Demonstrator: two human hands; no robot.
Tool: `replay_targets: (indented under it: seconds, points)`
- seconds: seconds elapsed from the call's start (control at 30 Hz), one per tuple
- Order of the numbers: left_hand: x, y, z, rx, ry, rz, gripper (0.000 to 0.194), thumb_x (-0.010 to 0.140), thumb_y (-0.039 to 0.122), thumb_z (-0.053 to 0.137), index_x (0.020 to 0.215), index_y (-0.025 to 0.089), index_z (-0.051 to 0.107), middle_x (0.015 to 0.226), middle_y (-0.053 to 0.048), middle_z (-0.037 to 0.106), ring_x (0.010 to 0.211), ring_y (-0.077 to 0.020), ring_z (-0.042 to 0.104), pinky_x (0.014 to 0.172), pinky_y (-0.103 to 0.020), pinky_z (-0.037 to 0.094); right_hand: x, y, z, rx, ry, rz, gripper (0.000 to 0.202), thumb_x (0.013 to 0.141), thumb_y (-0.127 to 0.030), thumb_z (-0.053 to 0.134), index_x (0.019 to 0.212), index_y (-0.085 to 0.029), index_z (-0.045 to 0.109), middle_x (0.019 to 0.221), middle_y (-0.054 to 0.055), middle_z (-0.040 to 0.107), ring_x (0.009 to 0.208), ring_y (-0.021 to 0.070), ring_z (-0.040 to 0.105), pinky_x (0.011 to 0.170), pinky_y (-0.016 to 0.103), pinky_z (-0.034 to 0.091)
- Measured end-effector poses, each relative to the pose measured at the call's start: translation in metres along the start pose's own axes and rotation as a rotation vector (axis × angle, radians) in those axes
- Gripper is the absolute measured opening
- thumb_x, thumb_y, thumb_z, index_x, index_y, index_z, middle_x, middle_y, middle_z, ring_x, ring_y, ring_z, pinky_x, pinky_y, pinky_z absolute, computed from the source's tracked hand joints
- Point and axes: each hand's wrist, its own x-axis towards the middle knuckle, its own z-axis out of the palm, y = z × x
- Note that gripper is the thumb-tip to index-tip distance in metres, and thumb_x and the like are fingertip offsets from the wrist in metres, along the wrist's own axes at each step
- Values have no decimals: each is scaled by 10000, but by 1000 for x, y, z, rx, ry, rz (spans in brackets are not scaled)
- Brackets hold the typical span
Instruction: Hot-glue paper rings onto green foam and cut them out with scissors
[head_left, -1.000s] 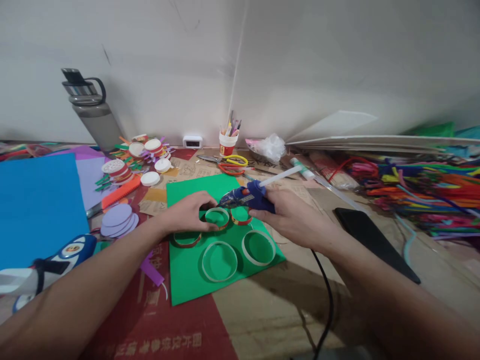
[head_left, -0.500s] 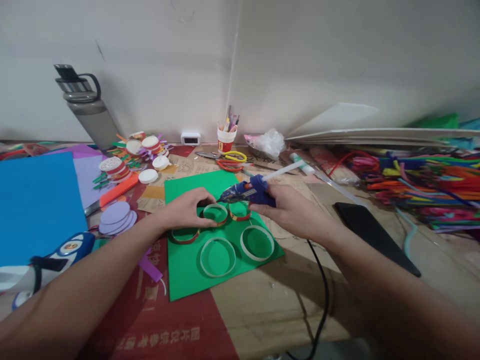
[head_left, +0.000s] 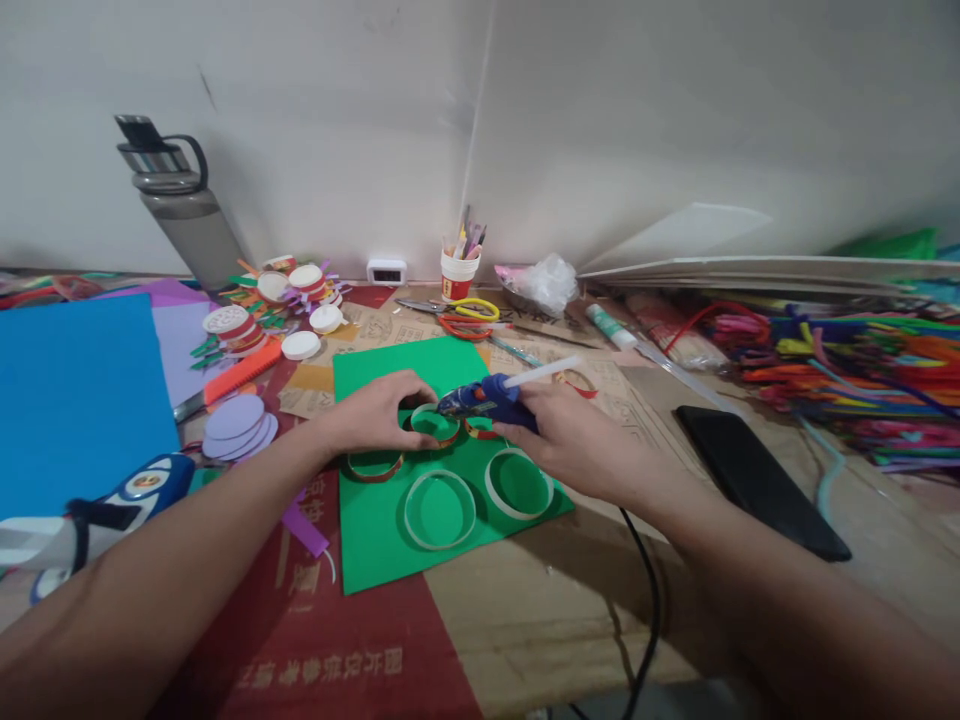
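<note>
Clutching a glue gun point(head_left: 491, 400), the right hand point(head_left: 581, 440) overhangs the green sheet point(head_left: 382, 555) at its right edge. The left hand point(head_left: 379, 412) pinches a ring point(head_left: 448, 440).

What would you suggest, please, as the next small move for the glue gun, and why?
I would probably ease the glue gun a little way along the edge of the small ring, since the right hand points it right at that rim, while the left hand holds the ring on the green sheet. Whether they touch is hard to tell.
</note>
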Motion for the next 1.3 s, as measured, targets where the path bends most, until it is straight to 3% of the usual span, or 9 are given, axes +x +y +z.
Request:
replay_targets:
  seconds: [0.63,0.83,1.3]
  points:
    - [0,1,-1,11,4,27,444,719,492,731,1038,191,667,992,-43,623,944,-225,581,807,-321,455,-1,1,9,-38,31,-16,137,922,-300,557,942,-180,620,994,108,706,916,246,648,773,334,464]
    - [0,1,0,-17,42,-41,524,679,480,744,1105,198,632,997,-39,625,910,-220,594,792,-323,479,0,0,7,-8,12,-19,153,918,-288,560,984,-170,632,1046,122,708,964,256,649,827,357,474]
    - [-2,1,0,-33,25,-55,479,689,527,731,1013,192,622,983,-38,622,911,-215,584,780,-317,465,-2,-2,2,-32,19,20,162,915,-282,568,998,-159,633,1026,123,707,938,249,645,783,334,458]
